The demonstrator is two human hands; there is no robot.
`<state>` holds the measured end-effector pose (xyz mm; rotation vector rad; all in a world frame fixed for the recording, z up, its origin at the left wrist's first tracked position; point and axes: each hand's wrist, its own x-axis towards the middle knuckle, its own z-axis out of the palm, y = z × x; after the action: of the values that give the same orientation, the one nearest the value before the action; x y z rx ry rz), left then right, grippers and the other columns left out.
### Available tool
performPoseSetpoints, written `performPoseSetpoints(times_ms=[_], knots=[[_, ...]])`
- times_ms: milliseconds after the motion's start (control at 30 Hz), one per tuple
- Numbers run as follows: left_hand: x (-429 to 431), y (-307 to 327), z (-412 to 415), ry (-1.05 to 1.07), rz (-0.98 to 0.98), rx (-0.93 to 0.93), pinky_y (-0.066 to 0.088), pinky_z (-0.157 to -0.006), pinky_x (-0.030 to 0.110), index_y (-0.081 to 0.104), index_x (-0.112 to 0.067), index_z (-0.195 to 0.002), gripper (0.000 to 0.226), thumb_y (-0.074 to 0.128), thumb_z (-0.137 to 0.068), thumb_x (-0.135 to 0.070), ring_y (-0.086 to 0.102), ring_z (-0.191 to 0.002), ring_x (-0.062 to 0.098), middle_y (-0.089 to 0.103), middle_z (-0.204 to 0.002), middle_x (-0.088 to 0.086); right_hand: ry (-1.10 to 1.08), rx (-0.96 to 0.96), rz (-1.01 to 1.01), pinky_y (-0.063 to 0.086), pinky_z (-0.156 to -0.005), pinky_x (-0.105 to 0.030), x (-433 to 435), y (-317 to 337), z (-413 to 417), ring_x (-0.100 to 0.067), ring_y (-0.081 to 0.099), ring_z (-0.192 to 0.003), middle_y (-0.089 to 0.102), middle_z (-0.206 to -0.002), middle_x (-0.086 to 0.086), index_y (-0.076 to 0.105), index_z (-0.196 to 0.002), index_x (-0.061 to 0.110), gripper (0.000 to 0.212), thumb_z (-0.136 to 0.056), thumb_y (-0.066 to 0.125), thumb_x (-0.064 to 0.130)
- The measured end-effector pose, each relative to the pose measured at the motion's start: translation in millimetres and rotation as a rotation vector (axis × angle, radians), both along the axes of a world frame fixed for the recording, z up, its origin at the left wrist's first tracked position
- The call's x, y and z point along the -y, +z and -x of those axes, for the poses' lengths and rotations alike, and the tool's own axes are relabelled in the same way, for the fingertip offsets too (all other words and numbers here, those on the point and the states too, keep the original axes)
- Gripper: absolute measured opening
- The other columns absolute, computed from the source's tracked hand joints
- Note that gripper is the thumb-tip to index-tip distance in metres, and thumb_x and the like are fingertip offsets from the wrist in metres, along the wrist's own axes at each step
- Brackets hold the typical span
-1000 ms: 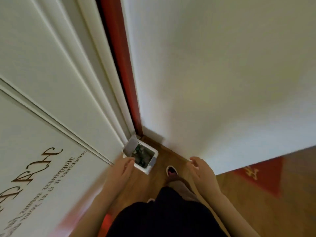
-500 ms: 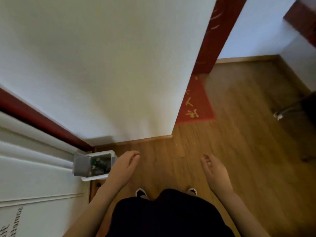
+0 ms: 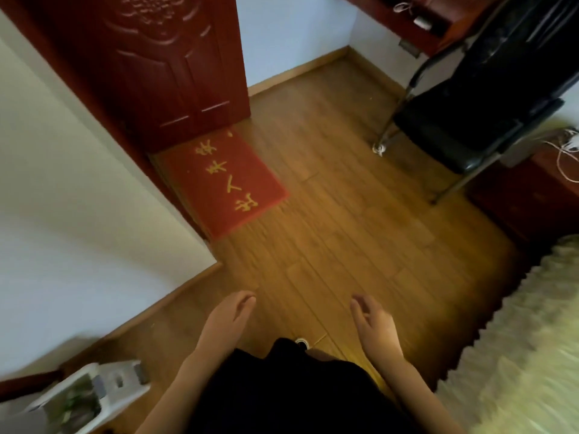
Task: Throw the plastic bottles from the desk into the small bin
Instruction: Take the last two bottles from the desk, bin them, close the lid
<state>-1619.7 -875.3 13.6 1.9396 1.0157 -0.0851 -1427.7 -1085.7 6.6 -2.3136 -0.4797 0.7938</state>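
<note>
The small white bin (image 3: 119, 382) stands on the wooden floor at the bottom left, its lid up, with blurred greenish contents inside. My left hand (image 3: 227, 319) hangs in front of me, right of the bin, fingers loosely apart and empty. My right hand (image 3: 374, 325) is level with it further right, also empty with fingers apart. A red-brown desk (image 3: 404, 25) shows at the top right edge; no plastic bottles can be made out on it.
A dark red door (image 3: 163, 64) and a red doormat (image 3: 224, 180) lie ahead on the left. A black chair (image 3: 476, 120) stands at the right, a dark wooden cabinet (image 3: 532, 195) with white cables beside it. A fluffy pale rug (image 3: 517, 355) covers the lower right.
The view has swung to the right, away from the wall corner and bin toward the room; the bin slid to the bottom left. Both hands stay empty in front of me.
</note>
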Motion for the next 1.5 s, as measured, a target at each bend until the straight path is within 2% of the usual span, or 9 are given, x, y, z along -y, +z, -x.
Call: performPoseSetpoints(times_ms=[100, 233, 333, 600, 800, 967, 1133, 1300, 1500], knots=[[-14.7, 5.8, -35.7, 0.051, -0.023, 0.001, 0.039, -0.086, 0.023, 0.064, -0.019, -0.113, 0.023, 0.048, -0.098, -0.027, 0.060, -0.106, 0.015, 0.063, -0.107, -0.007, -0.026, 0.029, -0.043, 0.051, -0.082, -0.028, -17.3, 8.2, -45.2, -0.010, 0.061, -0.097, 0.065, -0.105, 0.005, 0.061, -0.117, 0.018, 0.029, -0.098, 0.048, 0.035], [-56.9, 0.4, -83.3, 0.106, -0.001, -0.053, 0.040, -0.099, 0.030, 0.058, -0.018, -0.129, 0.037, 0.044, -0.099, -0.033, 0.053, -0.122, 0.022, 0.059, -0.128, 0.001, -0.025, 0.031, -0.088, 0.052, -0.087, -0.031, -54.9, 9.0, -114.6, -0.009, 0.060, -0.100, 0.064, -0.109, 0.006, 0.061, -0.119, 0.020, 0.031, -0.098, 0.047, 0.038], [-94.5, -19.8, -123.2, 0.130, -0.029, -0.104, 0.045, -0.101, 0.039, 0.060, -0.018, -0.126, 0.036, 0.046, -0.098, -0.035, 0.057, -0.118, 0.026, 0.062, -0.127, 0.006, -0.031, 0.039, -0.092, 0.053, -0.087, -0.031, -86.9, 1.0, -164.1, -0.009, 0.060, -0.099, 0.063, -0.108, 0.008, 0.061, -0.119, 0.021, 0.031, -0.098, 0.047, 0.038], [-210.5, -28.2, -308.9, 0.016, -0.024, 0.017, 0.042, -0.081, 0.026, 0.066, -0.015, -0.111, 0.023, 0.048, -0.099, -0.024, 0.061, -0.103, 0.017, 0.066, -0.107, -0.002, -0.119, 0.024, -0.043, 0.053, -0.085, -0.031, -172.8, -9.3, -318.1, -0.010, 0.061, -0.098, 0.064, -0.105, 0.006, 0.061, -0.118, 0.017, 0.030, -0.098, 0.049, 0.035], [-295.5, 6.8, -492.2, -0.238, 0.013, 0.078, 0.044, -0.090, 0.023, 0.059, -0.016, -0.127, 0.039, 0.039, -0.101, -0.037, 0.056, -0.114, 0.009, 0.062, -0.122, -0.006, -0.271, 0.080, -0.008, 0.045, -0.070, -0.018, -211.3, 10.4, -432.1, -0.004, 0.060, -0.087, 0.067, -0.099, 0.005, 0.064, -0.112, 0.019, 0.023, -0.097, 0.051, 0.032], [-335.0, 12.3, -614.2, -0.307, -0.007, 0.123, 0.039, -0.079, 0.009, 0.063, -0.017, -0.120, 0.033, 0.040, -0.101, -0.033, 0.057, -0.107, 0.006, 0.063, -0.113, -0.008, -0.368, 0.057, 0.034, 0.041, -0.064, -0.011, -237.7, 3.2, -517.5, 0.002, 0.057, -0.084, 0.062, -0.091, 0.011, 0.062, -0.110, 0.022, 0.019, -0.097, 0.051, 0.031], [-372.1, -15.4, -718.8, -0.270, 0.025, 0.105, 0.040, -0.080, 0.007, 0.065, -0.018, -0.112, 0.025, 0.045, -0.100, -0.025, 0.059, -0.102, 0.006, 0.065, -0.106, -0.009, -0.379, 0.044, 0.057, 0.044, -0.067, -0.015, -279.3, -22.3, -633.3, -0.007, 0.061, -0.089, 0.066, -0.097, 0.005, 0.064, -0.110, 0.019, 0.023, -0.096, 0.052, 0.033], [-418.9, -19.1, -820.6, -0.084, 0.071, 0.106, 0.050, -0.093, 0.033, 0.064, -0.020, -0.111, 0.022, 0.045, -0.100, -0.025, 0.063, -0.104, 0.012, 0.069, -0.107, -0.003, -0.319, 0.038, 0.039, 0.045, -0.064, -0.018, -345.2, -10.6, -795.3, -0.007, 0.061, -0.085, 0.065, -0.094, 0.005, 0.062, -0.106, 0.022, 0.018, -0.097, 0.051, 0.033], [-487.7, -4.0, -923.8, 0.027, 0.017, 0.102, 0.050, -0.082, 0.027, 0.067, -0.017, -0.107, 0.021, 0.048, -0.099, -0.022, 0.065, -0.099, 0.013, 0.070, -0.102, -0.002, -0.181, 0.096, -0.092, 0.054, -0.075, -0.026, -439.5, 28.1, -953.3, -0.005, 0.063, -0.086, 0.065, -0.092, 0.009, 0.061, -0.105, 0.026, 0.014, -0.097, 0.051, 0.031]])
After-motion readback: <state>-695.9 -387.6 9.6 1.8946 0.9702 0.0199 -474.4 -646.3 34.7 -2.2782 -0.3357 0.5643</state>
